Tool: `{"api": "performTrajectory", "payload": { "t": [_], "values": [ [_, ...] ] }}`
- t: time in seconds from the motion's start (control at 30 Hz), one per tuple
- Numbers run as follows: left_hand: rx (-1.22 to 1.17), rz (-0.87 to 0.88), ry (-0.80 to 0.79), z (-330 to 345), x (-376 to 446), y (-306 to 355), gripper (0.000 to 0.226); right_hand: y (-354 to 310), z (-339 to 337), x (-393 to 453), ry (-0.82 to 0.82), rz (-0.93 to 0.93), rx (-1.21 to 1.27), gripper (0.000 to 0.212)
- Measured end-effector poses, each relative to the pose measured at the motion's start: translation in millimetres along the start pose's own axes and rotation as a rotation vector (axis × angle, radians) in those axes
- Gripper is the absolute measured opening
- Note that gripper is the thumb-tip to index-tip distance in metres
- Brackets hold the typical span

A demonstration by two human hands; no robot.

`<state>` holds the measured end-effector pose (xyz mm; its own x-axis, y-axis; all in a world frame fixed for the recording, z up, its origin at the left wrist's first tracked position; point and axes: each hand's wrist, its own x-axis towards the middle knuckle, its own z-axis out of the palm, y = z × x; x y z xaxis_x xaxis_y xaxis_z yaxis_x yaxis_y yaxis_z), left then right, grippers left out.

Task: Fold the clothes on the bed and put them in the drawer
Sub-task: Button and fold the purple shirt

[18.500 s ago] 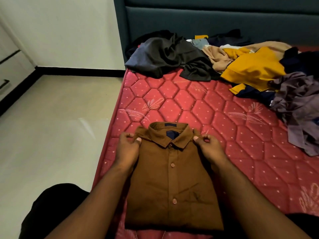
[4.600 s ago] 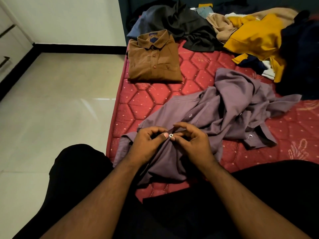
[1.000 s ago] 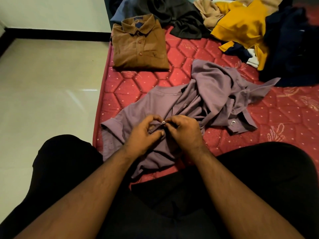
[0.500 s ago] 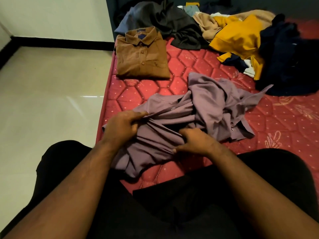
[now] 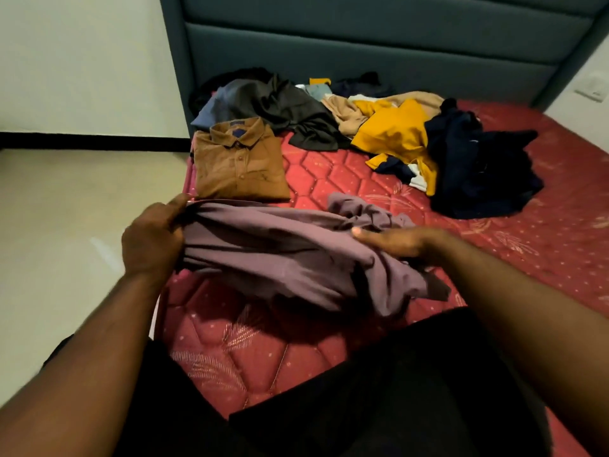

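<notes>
Dim indoor light; motion blur; wide-angle distortion.

— Any lettering to read anywhere?
— None. The dark blue neck label (image 5: 238,131) inside the folded brown button-up shirt's (image 5: 240,166) collar is too blurred to read.

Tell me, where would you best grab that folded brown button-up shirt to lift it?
Take the folded brown button-up shirt by its two long side edges, hands coming from left and right. It lies flat, a neat rectangle with the collar at the far end, so side support should keep the folds.
</notes>
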<state>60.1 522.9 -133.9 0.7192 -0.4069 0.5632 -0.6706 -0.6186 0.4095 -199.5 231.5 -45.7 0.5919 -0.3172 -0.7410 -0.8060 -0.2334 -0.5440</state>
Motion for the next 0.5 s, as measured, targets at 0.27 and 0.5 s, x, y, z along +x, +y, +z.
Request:
{"api": "performTrajectory", "payload": {
  "t": [0.27,0.5],
  "values": [
    [0.369,-0.103,-0.317,2.2,-21.6,19.4,0.047,28.7,72.6,41.1,0.203,-0.203,-0.588,0.046],
    [-0.128,0.715,-0.656,43.7,-98.8,74.3,0.058,66.6,77.8,29.2,0.602,-0.59,-0.524,0.056]
  ]
}}
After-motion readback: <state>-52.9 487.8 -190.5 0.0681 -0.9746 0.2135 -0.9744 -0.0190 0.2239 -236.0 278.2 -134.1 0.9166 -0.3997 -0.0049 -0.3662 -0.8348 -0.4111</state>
